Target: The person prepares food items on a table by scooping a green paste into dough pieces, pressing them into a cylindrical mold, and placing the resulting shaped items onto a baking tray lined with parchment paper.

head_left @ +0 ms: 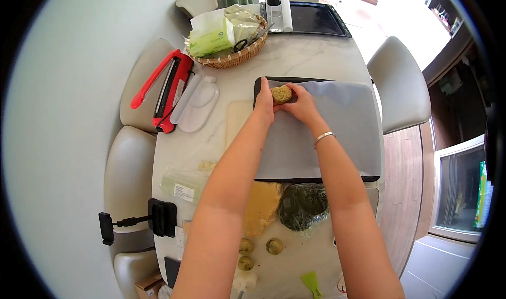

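A small yellow-green mooncake point(281, 94) with a patterned top and scalloped edge is between my two hands, near the far left corner of a baking tray. My left hand point(264, 103) is at its left side, and my right hand point(301, 107) curls its fingers round its right and near sides. Beneath them lies white baking paper point(316, 135), which lines the dark tray point(371, 178). Nearer me, a yellow slab of dough point(261, 207) lies beside dark green dough wrapped in clear film point(303, 207). Several speckled dough balls point(274, 246) sit closer still, partly beside my left forearm.
A green scraper point(312, 284) lies at the near edge. On the left are a red bag sealer point(174, 91), a white kitchen scale point(199, 106) and a black phone holder point(162, 218). A wicker basket point(229, 62) and black tray point(319, 18) stand at the far end. Chairs flank the table.
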`<state>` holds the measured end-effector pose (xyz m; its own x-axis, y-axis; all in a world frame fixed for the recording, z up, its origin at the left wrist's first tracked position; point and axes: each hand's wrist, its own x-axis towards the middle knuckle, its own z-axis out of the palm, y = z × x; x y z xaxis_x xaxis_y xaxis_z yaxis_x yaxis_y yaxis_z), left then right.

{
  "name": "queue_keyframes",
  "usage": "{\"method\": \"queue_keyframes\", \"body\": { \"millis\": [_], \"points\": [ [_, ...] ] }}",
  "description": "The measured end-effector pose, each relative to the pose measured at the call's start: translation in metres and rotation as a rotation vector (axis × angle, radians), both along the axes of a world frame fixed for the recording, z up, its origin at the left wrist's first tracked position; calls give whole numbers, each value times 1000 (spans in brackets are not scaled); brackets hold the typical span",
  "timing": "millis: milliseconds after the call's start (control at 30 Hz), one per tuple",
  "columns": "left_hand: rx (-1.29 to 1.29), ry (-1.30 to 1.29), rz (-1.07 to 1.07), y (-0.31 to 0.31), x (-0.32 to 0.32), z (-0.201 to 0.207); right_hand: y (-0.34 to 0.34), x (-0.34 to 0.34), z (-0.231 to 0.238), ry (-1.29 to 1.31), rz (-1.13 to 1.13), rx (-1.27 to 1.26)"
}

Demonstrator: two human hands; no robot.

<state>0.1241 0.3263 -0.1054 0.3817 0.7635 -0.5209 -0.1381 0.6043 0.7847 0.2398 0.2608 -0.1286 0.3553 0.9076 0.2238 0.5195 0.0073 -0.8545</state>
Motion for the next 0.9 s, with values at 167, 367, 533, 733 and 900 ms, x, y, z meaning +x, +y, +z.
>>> {"method": "queue_keyframes", "body": {
  "millis": [167, 367, 533, 733, 900],
  "points": [
    [46, 67, 23, 3, 1, -8, 2, -5, -5, -45, -51, -12],
    [300, 279, 37, 5, 2, -5, 4, -13, -7, -103, -110, -5],
    [306, 285, 29, -7, 2, 21, 3, -9, -9, -133, -148, -41],
    [612, 426, 24, -8, 0, 4, 6, -15, -14, -173, -159, -28],
    [748, 455, 81, -9, -3, -1, 7, -17, -12, -199, -169, -41]
  ]
}}
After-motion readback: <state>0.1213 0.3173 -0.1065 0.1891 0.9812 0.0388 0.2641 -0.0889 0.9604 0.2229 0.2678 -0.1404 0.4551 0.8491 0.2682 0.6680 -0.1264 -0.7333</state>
